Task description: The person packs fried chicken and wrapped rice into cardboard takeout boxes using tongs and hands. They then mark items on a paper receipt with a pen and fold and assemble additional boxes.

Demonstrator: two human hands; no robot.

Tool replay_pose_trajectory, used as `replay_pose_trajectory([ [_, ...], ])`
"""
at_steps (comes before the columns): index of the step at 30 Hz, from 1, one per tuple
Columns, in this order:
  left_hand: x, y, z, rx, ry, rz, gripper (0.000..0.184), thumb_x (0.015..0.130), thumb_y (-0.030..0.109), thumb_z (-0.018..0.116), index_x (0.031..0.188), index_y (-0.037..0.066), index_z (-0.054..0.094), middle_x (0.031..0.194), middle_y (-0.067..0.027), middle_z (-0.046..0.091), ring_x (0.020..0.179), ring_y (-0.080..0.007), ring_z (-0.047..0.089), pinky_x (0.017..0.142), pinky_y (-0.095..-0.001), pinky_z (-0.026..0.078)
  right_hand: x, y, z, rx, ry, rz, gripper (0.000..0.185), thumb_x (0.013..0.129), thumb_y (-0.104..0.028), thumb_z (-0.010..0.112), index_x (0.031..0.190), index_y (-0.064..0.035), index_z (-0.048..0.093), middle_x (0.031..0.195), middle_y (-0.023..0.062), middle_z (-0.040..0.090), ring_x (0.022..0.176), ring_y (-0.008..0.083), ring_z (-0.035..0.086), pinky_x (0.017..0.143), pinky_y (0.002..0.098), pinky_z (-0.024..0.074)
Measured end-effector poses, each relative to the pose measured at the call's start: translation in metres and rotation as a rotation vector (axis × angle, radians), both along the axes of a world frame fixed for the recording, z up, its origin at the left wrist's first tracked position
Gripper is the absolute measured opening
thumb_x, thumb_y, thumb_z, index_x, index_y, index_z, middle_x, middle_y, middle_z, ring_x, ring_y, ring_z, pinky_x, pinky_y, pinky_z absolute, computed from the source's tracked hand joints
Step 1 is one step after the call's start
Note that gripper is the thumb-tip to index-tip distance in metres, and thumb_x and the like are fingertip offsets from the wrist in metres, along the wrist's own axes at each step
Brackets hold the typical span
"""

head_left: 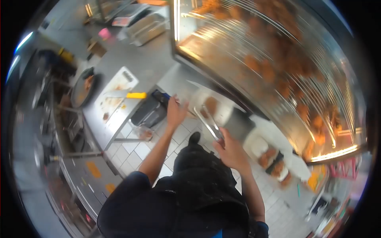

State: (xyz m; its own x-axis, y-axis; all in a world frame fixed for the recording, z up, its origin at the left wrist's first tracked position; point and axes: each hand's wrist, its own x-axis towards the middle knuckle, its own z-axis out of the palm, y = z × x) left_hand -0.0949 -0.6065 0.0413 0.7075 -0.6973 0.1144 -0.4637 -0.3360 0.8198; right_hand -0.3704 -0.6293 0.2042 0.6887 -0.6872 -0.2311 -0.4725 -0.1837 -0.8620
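Note:
My right hand (231, 151) is closed round the handle end of metal tongs (207, 122). The tips of the tongs lie at a brown piece of food (210, 105) on white paper (223, 109); whether they grip it is unclear. My left hand (176, 111) is held up left of the tongs with its fingers apart, somewhat blurred, and nothing shows in it. To the right of my right hand, several brown pieces of food (268, 156) and a white container (258, 146) lie on another white sheet (295, 162).
A lit glass display case (254, 79) with fried food on racks fills the upper right. At left, a yellow-handled knife (136, 95) lies on a white cutting board (119, 89) beside a round pan (82, 88). A black bin (149, 115) stands near my left hand.

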Motion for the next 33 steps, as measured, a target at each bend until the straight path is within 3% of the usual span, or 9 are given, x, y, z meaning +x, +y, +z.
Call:
replay_pose_trajectory([
  [4,0.010,0.104,-0.053,0.146,0.223,0.132,0.052,0.093,0.041,0.052,0.062,0.002,0.068,0.058,-0.0210,0.061,0.060,-0.0419,0.060,0.073,-0.0476,0.048,0.128,0.001,-0.066,-0.139,-0.136,0.200,0.049,0.084,-0.016,0.068,0.127,0.0026,0.053,0.091,0.0198,0.065,0.085,0.0328,0.064,0.075,0.0415,0.0496],
  [8,0.009,0.193,-0.117,0.282,-0.033,0.103,0.017,0.086,0.013,0.060,0.099,0.004,0.066,0.098,-0.0238,0.066,0.092,-0.0405,0.062,0.081,-0.0485,0.049,0.288,-0.004,-0.128,-0.269,-0.102,0.262,0.046,0.086,-0.022,0.067,0.124,0.0002,0.055,0.104,0.0227,0.065,0.096,0.0378,0.064,0.083,0.0439,0.0497],
  [10,0.006,0.219,-0.117,0.312,0.192,0.190,0.034,0.082,0.005,0.064,0.115,0.006,0.057,0.111,-0.0242,0.063,0.097,-0.0404,0.062,0.083,-0.0486,0.050,0.356,-0.010,-0.134,-0.198,-0.035,0.257,0.047,0.086,-0.025,0.068,0.123,0.0014,0.054,0.111,0.0223,0.064,0.103,0.0386,0.061,0.087,0.0460,0.0493],
  [16,0.027,0.298,-0.161,0.348,0.493,0.166,0.026,0.086,0.011,0.065,0.111,0.007,0.059,0.099,-0.0179,0.068,0.096,-0.0320,0.065,0.082,-0.0405,0.052,0.423,-0.005,-0.131,-0.307,-0.089,0.278,0.062,0.083,-0.035,0.073,0.130,-0.0017,0.050,0.119,0.0218,0.061,0.113,0.0360,0.057,0.093,0.0449,0.0474],
  [18,0.060,0.323,-0.219,0.363,-0.307,-0.383,0.014,0.078,0.005,0.064,0.092,0.007,0.066,0.087,-0.0127,0.066,0.096,-0.0291,0.063,0.076,-0.0405,0.052,0.382,0.010,-0.121,-0.097,-0.130,0.144,0.048,0.084,-0.028,0.071,0.122,-0.0028,0.056,0.110,0.0221,0.064,0.098,0.0363,0.064,0.082,0.0438,0.0511],
  [19,0.071,0.306,-0.201,0.508,-0.239,-0.471,0.012,0.075,0.002,0.065,0.086,0.007,0.066,0.087,-0.0104,0.066,0.098,-0.0279,0.062,0.078,-0.0408,0.052,0.353,0.013,-0.121,0.012,-0.230,0.183,0.036,0.083,-0.024,0.069,0.111,-0.0033,0.059,0.099,0.0202,0.067,0.092,0.0337,0.066,0.078,0.0425,0.0521],
  [20,0.075,0.283,-0.198,0.623,0.572,-0.079,0.014,0.073,0.002,0.065,0.086,0.008,0.066,0.088,-0.0099,0.067,0.097,-0.0287,0.062,0.078,-0.0408,0.053,0.308,0.010,-0.107,0.172,-0.270,0.307,0.029,0.085,-0.024,0.067,0.104,-0.0039,0.059,0.091,0.0171,0.069,0.087,0.0316,0.068,0.074,0.0413,0.0523],
  [25,0.029,0.111,-0.004,0.647,0.136,-0.647,0.015,0.090,0.017,0.058,0.090,0.003,0.065,0.083,-0.0150,0.069,0.080,-0.0332,0.068,0.075,-0.0423,0.052,0.076,0.008,-0.100,0.110,-0.011,0.169,0.035,0.087,-0.032,0.068,0.108,-0.0049,0.064,0.097,0.0157,0.068,0.091,0.0314,0.066,0.080,0.0413,0.0506],
  [33,-0.121,-0.013,0.020,0.417,0.254,-1.182,0.026,0.095,0.025,0.058,0.109,0.003,0.058,0.084,-0.0134,0.069,0.081,-0.0312,0.067,0.073,-0.0397,0.051,-0.200,0.151,-0.040,-0.134,-0.028,-1.399,0.029,0.095,-0.020,0.061,0.119,-0.0034,0.058,0.094,0.0107,0.069,0.083,0.0178,0.067,0.071,0.0301,0.0525],
])
